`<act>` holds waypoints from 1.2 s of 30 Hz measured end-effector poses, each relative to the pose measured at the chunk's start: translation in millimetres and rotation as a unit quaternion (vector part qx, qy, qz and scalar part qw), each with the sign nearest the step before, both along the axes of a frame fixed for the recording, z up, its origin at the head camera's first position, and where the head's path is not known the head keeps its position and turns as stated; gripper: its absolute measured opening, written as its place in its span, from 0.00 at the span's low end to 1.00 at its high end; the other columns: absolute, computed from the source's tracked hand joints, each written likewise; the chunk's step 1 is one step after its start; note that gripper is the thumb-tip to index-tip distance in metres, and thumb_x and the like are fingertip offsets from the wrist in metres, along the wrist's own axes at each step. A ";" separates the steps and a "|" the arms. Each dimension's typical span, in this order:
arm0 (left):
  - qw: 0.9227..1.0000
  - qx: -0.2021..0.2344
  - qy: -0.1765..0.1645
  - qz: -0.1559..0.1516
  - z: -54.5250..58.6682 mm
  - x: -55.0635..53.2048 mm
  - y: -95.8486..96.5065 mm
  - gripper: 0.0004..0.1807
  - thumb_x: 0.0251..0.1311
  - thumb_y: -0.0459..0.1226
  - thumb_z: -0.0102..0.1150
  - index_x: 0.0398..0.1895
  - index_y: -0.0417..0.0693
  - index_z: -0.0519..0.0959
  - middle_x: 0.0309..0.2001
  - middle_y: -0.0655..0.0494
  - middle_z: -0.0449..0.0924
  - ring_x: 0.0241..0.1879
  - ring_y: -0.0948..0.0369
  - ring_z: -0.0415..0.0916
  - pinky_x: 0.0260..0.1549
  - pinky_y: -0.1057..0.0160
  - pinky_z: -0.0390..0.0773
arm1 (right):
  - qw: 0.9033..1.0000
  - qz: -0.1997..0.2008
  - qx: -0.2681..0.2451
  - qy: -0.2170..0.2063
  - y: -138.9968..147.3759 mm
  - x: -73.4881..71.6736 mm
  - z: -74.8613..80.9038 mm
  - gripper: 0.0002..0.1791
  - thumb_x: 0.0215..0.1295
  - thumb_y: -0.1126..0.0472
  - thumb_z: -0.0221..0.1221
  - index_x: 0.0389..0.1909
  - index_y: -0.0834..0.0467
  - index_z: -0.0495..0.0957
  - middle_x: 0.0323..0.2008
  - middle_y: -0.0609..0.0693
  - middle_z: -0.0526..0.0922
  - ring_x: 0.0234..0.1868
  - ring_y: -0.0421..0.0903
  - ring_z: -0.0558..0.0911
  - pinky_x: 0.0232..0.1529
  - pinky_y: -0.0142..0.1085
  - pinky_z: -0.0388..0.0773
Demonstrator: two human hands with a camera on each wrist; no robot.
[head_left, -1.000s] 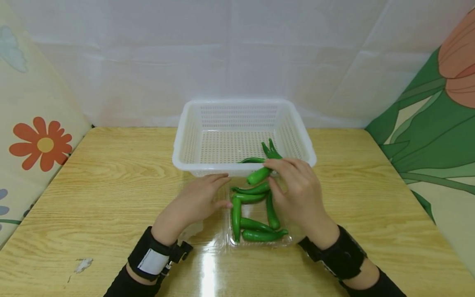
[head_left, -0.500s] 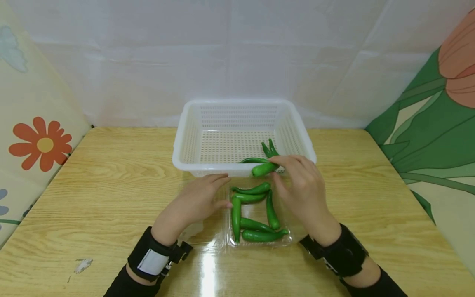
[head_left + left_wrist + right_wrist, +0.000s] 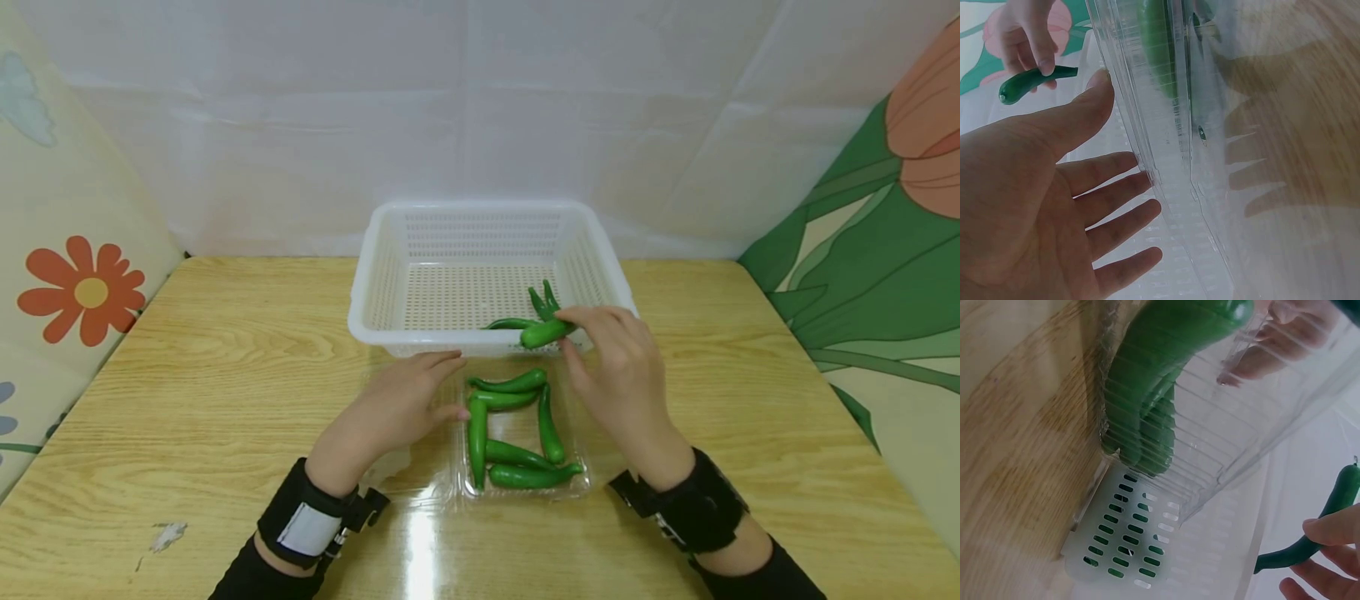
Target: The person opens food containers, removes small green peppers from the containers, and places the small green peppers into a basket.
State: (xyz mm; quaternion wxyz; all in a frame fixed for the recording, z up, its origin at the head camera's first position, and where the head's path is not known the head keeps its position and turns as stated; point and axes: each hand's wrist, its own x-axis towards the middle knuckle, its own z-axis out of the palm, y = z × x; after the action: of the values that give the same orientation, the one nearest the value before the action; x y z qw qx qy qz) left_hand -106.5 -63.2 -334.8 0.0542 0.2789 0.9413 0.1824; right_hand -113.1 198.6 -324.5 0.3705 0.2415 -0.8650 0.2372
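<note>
My right hand (image 3: 618,375) pinches a green chili pepper (image 3: 543,333) between thumb and fingers, over the front rim of the white basket (image 3: 420,337). In the right wrist view this pepper (image 3: 1342,487) slants up from the fingers. Several more green peppers (image 3: 513,323) lie inside the basket at its front right. In front of the basket sits a clear plastic container (image 3: 513,429) with several peppers (image 3: 532,477) along its sides. My left hand (image 3: 390,408) has its fingers extended, thumb at the container's left edge; in the left wrist view the palm (image 3: 1029,187) holds nothing.
The container's clear lid (image 3: 427,492) seems to lie flat under and beside my left hand. All stands on a wooden table (image 3: 247,367) with a worn patch (image 3: 168,536) at front left. A white sheet (image 3: 300,125) hangs behind, with flowered cloth (image 3: 885,275) at the sides.
My right hand has lifted the pepper from above the container's far edge, moving away and slightly right to the basket's front rim. My left hand has stayed in place.
</note>
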 end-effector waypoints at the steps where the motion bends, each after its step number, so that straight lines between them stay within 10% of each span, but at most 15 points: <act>1: 1.000 0.000 0.000 0.000 0.0 -0.1 0.1 0.41 0.60 0.54 0.65 0.71 0.42 0.67 0.71 0.48 0.65 0.69 0.49 0.63 0.68 0.50 0.64 | 1.000 -0.001 -0.004 0.001 0.1 -0.6 -0.2 0.22 0.48 0.76 0.69 0.46 0.63 0.81 0.41 0.57 0.86 0.44 0.58 0.81 0.46 0.52 0.79; 36: 1.000 0.002 0.005 -0.004 -1.8 -0.8 -0.4 0.42 0.59 0.54 0.65 0.71 0.42 0.67 0.71 0.47 0.65 0.69 0.47 0.63 0.68 0.49 0.63 | 0.999 -0.033 -0.007 -0.025 13.3 -12.5 -8.6 0.19 0.52 0.73 0.69 0.47 0.66 0.81 0.42 0.62 0.86 0.45 0.60 0.81 0.47 0.55 0.78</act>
State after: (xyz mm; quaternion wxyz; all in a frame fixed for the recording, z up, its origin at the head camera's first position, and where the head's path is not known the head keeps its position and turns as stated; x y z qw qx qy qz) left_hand -107.3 -63.6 -336.6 0.0502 0.2835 0.9401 0.1826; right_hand -125.6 211.9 -333.1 0.3582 0.2046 -0.8796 0.2369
